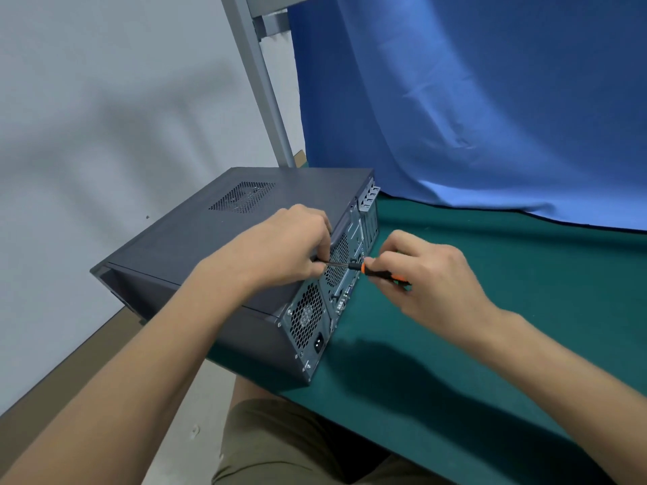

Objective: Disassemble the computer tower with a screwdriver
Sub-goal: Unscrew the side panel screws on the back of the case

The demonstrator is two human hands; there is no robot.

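Note:
A dark grey computer tower (196,239) lies on its side at the left end of the green table (490,309), its perforated rear panel (336,274) facing right. My right hand (427,274) grips the orange and black handle of a screwdriver (381,273) beside that panel. The thin metal shaft runs left along the panel's upper edge. My left hand (290,246) rests on the tower's top edge near the rear, and its fingers pinch the shaft close to the tip. The tip itself is hidden under those fingers.
A blue cloth (490,99) hangs behind the table and drapes onto its far edge. A grey metal post (262,82) rises behind the tower. The tower overhangs the table's left end, above the floor and a grey wall. My knee in khaki shorts (280,442) is below the table edge.

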